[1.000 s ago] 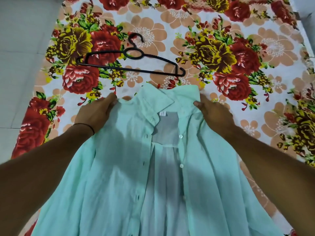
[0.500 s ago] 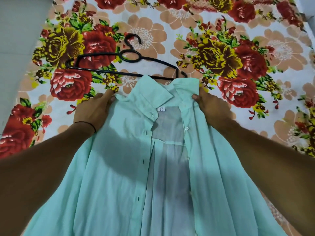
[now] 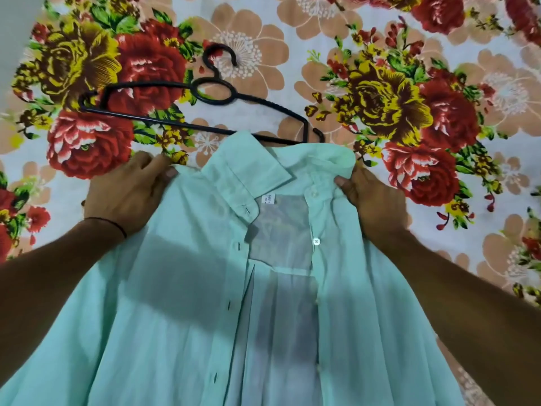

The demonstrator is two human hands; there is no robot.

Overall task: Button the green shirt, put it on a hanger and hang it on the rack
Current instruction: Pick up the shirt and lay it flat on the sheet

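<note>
The pale green shirt (image 3: 181,288) lies front up on the flowered bedsheet (image 3: 468,230), unbuttoned, its placket open down the middle with white buttons on the right edge. My left hand (image 3: 128,191) grips its left shoulder by the collar. My right hand (image 3: 374,200) pinches the right shoulder next to the collar. A black plastic hanger (image 3: 193,106) lies flat just beyond the collar; the collar's top edge overlaps the hanger's lower bar near its right end. No rack is in view.
The bedsheet with large red, yellow and tan flowers covers the whole surface. A strip of grey floor (image 3: 11,27) shows at the far left.
Both hands have carried the shirt's shoulders farther up the bed, so the collar now reaches and overlaps the hanger's lower bar. The hanger has not moved on the sheet.
</note>
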